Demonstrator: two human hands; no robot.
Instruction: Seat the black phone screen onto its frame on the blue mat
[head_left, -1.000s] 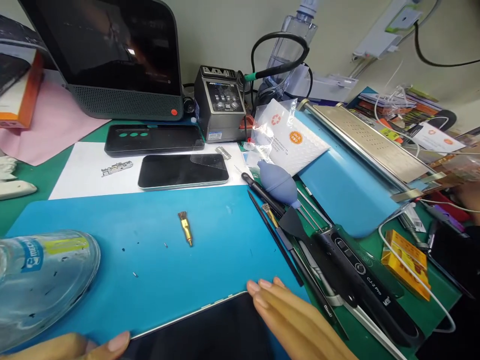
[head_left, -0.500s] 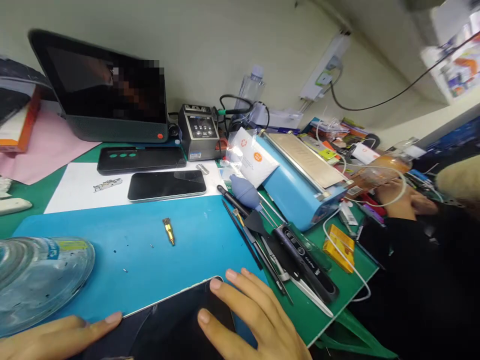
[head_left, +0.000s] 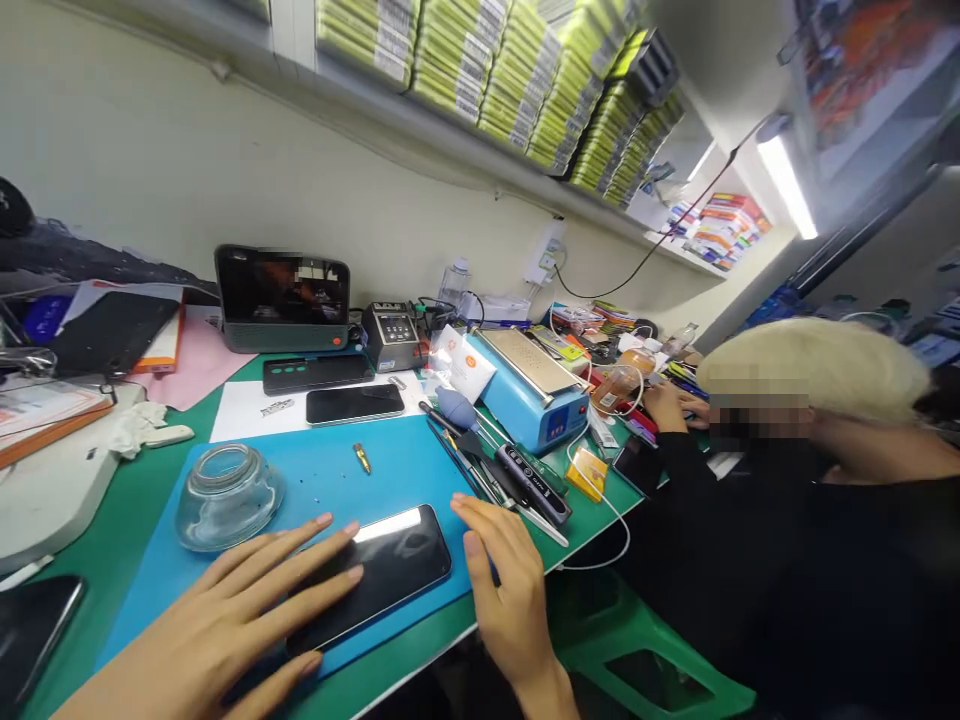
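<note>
**Two open hands around a dark phone on the blue mat**

Two bare hands lie at the near edge of a green workbench [head_left: 161, 470]. A dark phone [head_left: 386, 570] lies flat, screen up, on a blue mat [head_left: 315, 470] that covers the bench in front of the person. The left hand [head_left: 225, 620] is spread, fingers straight, and rests flat over the left end of the phone; its fingertips touch the glass and it grips nothing. The right hand [head_left: 499, 580] is also open, its fingers loose and pointing away from the person. It sits just beside the right end of the phone, on the edge of the mat, and whether it touches the phone cannot be told.

On the mat, left of the phone, stands a glass bowl [head_left: 225, 495]. Further back on the mat lies a small brass brush tip [head_left: 362, 458]. Beyond the mat a second phone [head_left: 354, 404] lies on a white sheet [head_left: 240, 415]. To the right of the mat lie a row of hand tools [head_left: 495, 475] and a blue air blower [head_left: 454, 407], with a blue machine [head_left: 529, 390] behind them. A small screen [head_left: 283, 298] and a grey control box [head_left: 394, 335] stand at the wall.

At the right a co-worker in a black sleeve [head_left: 750, 530] leans over the bench, one hand [head_left: 664, 402] among the clutter there.
</note>
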